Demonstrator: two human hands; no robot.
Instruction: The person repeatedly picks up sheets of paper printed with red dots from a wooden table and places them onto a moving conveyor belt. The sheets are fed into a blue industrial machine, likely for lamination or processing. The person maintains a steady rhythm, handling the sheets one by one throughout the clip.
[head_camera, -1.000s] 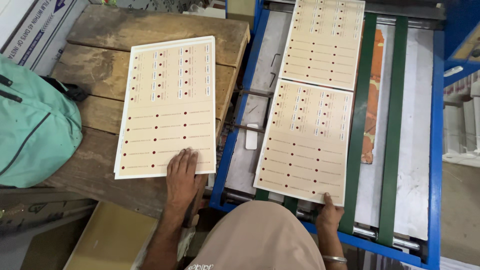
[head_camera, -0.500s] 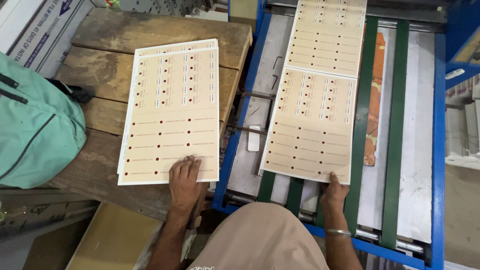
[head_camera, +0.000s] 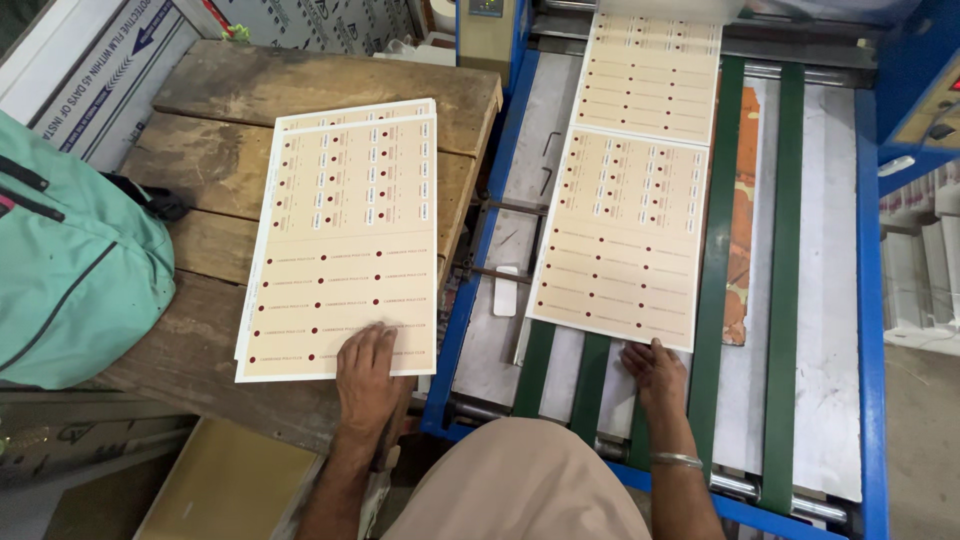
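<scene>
Cream printed sheets (head_camera: 345, 240) lie in a small stack on the wooden tabletop (head_camera: 210, 110), reaching toward its right edge, the lower sheet peeking out along the far and left sides. The left hand (head_camera: 367, 375) rests flat on the stack's near edge, fingers (head_camera: 372, 345) spread open and pressing down, gripping nothing. Just right of the tabletop stands a blue-framed machine bed (head_camera: 870, 300) with green belts (head_camera: 785, 280). Another cream sheet (head_camera: 625, 235) lies on those belts, a further one (head_camera: 650, 75) beyond it. The right hand (head_camera: 655, 375) touches that sheet's near edge, fingers loosely open against it. A teal bag (head_camera: 70, 270) sits at the tabletop's left edge.
</scene>
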